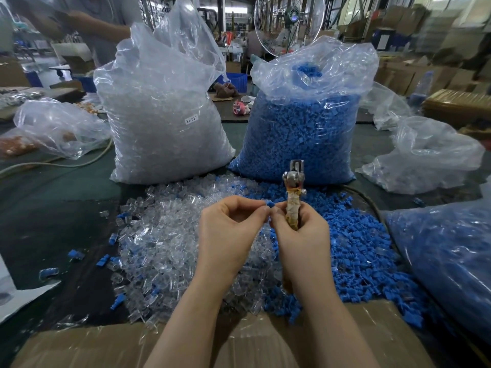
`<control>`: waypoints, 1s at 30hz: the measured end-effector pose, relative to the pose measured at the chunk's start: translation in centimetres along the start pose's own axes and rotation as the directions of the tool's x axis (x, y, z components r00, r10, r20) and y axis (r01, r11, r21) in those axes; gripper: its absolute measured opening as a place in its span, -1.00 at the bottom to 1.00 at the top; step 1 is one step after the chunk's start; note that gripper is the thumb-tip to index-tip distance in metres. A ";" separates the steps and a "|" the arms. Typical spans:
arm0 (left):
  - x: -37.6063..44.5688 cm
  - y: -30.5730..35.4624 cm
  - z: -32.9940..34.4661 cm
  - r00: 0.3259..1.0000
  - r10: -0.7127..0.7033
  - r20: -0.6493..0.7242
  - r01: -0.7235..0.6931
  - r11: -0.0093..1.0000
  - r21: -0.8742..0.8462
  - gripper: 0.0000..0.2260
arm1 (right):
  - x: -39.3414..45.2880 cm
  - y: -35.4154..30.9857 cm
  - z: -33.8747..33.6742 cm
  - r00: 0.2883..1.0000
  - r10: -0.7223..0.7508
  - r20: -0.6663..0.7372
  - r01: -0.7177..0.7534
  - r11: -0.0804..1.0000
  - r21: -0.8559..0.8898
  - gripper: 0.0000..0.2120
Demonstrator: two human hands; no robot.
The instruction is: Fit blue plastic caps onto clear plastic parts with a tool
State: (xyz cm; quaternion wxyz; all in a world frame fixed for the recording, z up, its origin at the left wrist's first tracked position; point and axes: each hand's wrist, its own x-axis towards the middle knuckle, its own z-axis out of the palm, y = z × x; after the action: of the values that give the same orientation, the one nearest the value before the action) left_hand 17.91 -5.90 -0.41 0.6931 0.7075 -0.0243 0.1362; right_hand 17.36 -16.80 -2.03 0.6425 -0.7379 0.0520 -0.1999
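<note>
Cardboard is seen nearest, under both forearms. Just beyond it, a blue cap is pinched between fingertips of the left hand and right hand, while the tape-wrapped tool is gripped upright in the right, over the loose clear parts and blue caps. Behind the tool, two full bags are stood: clear bag left, blue bag right.

Place: a factory or warehouse assembly floor.
Worktable: a dark table bearing 2 tall sacks, a bag of clear parts and a bag of blue caps.
Background: stacked cardboard boxes, an industrial fan, blue crates.
People: another worker stands opposite.
</note>
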 end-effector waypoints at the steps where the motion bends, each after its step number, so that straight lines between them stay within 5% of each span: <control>1: 0.0 0.0 0.0 1.000 0.000 0.003 0.000 1.000 -0.005 -0.85 | 0.0 -0.1 0.0 1.000 0.003 0.003 -0.003 1.000 -0.003 -0.90; 11: 0.3 -0.4 -0.3 0.999 -0.024 -0.043 0.024 1.000 -0.011 -0.93 | 0.4 -0.7 -1.0 0.978 0.049 0.204 -0.055 0.998 0.023 -0.85; 19: 0.8 -0.4 -1.0 0.997 -0.068 -0.035 0.063 0.991 -0.122 -0.96 | 1.0 -0.1 -3.3 0.848 0.199 0.492 -0.111 0.973 -0.203 -0.92; 25: 0.9 -0.5 -1.1 0.997 -0.076 -0.024 0.072 0.988 -0.140 -0.96 | 1.0 -0.1 -3.7 0.789 0.172 0.589 -0.060 0.977 -0.206 -0.79; 30: 1.0 -0.5 -1.3 0.996 -0.084 -0.009 0.082 0.986 -0.142 -0.97 | 1.0 0.0 -3.5 0.813 0.147 0.563 -0.046 0.981 -0.190 -0.79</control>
State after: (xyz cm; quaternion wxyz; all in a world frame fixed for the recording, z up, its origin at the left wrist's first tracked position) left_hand 18.73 -4.46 -0.66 0.7468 0.6558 0.0008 0.1105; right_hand 17.03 -20.44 -1.50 0.5734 -0.8113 -0.0902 0.0699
